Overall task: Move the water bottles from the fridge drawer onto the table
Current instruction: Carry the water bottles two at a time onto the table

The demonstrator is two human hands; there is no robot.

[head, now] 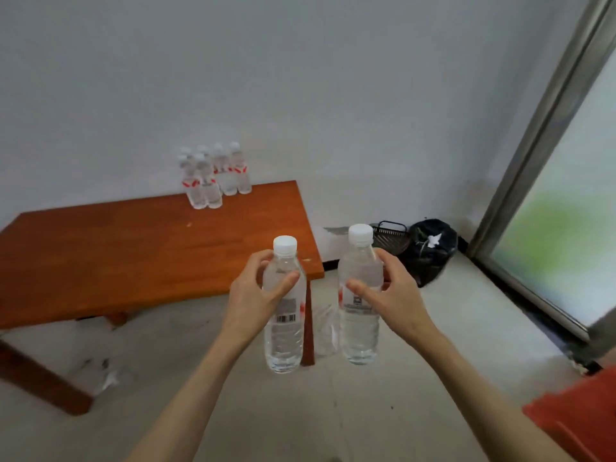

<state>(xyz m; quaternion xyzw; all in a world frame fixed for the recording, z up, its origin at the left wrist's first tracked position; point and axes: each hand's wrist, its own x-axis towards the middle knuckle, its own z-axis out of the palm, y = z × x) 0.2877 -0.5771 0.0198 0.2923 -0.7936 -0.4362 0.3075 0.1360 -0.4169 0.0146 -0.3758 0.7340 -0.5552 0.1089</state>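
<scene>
My left hand [256, 295] grips a clear water bottle [284, 338] with a white cap, held upright in the air. My right hand [390, 291] grips a second clear water bottle [360, 331], also upright. Both bottles hang in front of the near right corner of a low brown wooden table [133, 255]. At the table's far edge, against the wall, stands a cluster of several water bottles [213, 176] with white caps and red labels. The fridge drawer is not in view.
A black bin bag [430, 251] and a dark basket [388, 238] sit on the floor by the wall, right of the table. A metal-framed glass door [533, 195] runs along the right side. Crumpled clear plastic [323, 328] lies by the table leg.
</scene>
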